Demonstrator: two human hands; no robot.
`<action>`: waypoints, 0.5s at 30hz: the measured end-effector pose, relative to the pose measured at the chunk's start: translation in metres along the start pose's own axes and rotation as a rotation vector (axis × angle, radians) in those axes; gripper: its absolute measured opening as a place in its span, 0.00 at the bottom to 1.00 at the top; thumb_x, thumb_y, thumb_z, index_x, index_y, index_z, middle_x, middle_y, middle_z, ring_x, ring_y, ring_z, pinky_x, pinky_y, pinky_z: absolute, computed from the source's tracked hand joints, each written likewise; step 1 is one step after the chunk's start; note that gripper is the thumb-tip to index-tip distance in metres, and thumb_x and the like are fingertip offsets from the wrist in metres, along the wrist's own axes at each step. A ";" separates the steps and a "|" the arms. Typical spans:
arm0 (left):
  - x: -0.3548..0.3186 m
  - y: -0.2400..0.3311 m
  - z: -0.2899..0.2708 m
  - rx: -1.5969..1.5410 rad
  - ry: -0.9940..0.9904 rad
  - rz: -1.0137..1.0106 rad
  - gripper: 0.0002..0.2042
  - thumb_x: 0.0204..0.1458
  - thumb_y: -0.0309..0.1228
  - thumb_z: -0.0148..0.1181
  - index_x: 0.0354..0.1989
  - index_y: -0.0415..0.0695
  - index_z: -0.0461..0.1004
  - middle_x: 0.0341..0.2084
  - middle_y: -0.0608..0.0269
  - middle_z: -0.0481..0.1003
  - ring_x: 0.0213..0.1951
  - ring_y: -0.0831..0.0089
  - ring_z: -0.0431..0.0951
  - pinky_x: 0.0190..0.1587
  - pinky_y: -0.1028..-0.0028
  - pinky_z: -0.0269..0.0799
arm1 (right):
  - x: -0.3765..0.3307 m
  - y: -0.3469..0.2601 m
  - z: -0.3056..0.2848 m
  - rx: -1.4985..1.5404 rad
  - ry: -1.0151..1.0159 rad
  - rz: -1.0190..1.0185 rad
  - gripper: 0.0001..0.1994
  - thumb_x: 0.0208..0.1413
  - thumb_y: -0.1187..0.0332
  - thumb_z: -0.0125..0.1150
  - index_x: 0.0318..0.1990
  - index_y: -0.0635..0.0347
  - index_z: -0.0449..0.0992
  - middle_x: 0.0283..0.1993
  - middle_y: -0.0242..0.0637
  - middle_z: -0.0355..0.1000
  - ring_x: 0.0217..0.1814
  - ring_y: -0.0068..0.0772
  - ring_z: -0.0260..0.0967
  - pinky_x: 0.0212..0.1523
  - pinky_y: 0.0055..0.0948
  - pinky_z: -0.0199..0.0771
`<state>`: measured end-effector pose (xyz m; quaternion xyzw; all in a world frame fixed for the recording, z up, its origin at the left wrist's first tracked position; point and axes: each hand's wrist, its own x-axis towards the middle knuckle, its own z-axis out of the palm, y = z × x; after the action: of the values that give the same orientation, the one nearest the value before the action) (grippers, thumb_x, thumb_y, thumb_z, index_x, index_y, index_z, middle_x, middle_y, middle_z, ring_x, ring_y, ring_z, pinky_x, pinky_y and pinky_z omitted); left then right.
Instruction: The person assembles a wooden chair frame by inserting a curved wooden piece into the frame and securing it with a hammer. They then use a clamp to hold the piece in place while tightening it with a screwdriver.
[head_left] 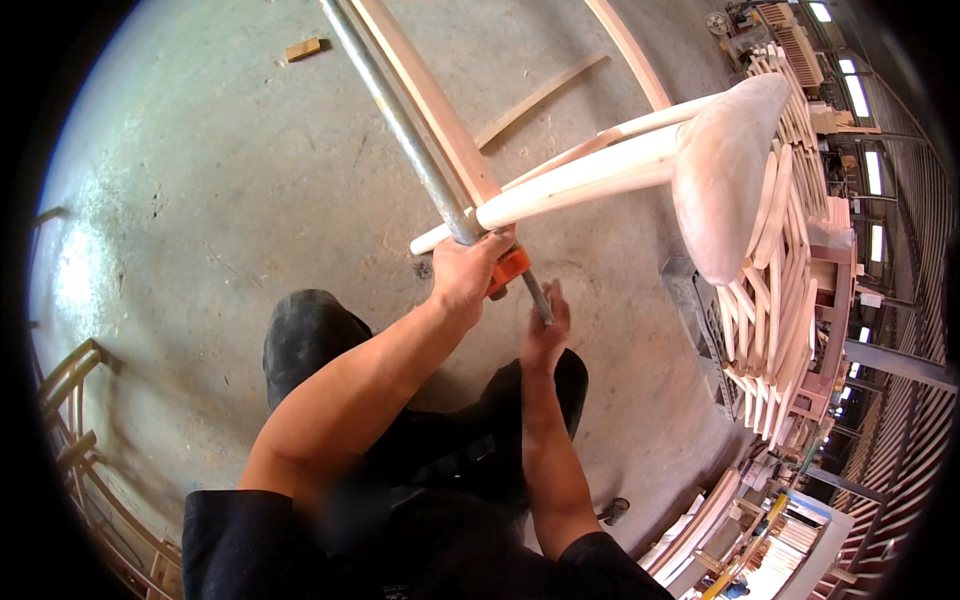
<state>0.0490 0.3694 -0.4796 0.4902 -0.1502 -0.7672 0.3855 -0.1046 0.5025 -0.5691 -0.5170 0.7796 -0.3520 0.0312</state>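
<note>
A long metal pipe clamp (400, 130) runs from the top of the view toward me, alongside a pale wooden rail (440, 105). My left hand (468, 272) is closed around the clamp's near end, next to its orange head (510, 270). From the head a thin screw rod (538, 297) points toward my body. My right hand (547, 335) is at the rod's end, its somewhat blurred fingers stretched out alongside it. Just beyond my left hand, a round wooden leg (580, 180) meets the rail. That leg joins a smooth, pale, shaped wooden piece (730, 165).
A small wood block (303, 49) and a loose wooden strip (545, 98) lie on the concrete floor. Stacked curved wooden parts (775, 330) stand at the right by a dark crate (697, 320). Wooden frames (75, 400) are at the far left.
</note>
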 end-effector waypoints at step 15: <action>-0.002 0.016 -0.004 -0.114 -0.107 -0.143 0.19 0.46 0.29 0.53 0.47 0.37 0.72 0.37 0.55 0.75 0.33 0.62 0.79 0.25 0.64 0.69 | -0.026 -0.116 -0.089 0.597 -0.446 0.512 0.05 0.64 0.71 0.55 0.35 0.54 0.75 0.29 0.30 0.68 0.31 0.29 0.66 0.35 0.31 0.70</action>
<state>0.0601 0.3609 -0.4708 0.4353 -0.0912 -0.8252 0.3483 -0.0379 0.5442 -0.4431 -0.3390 0.7208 -0.4225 0.4324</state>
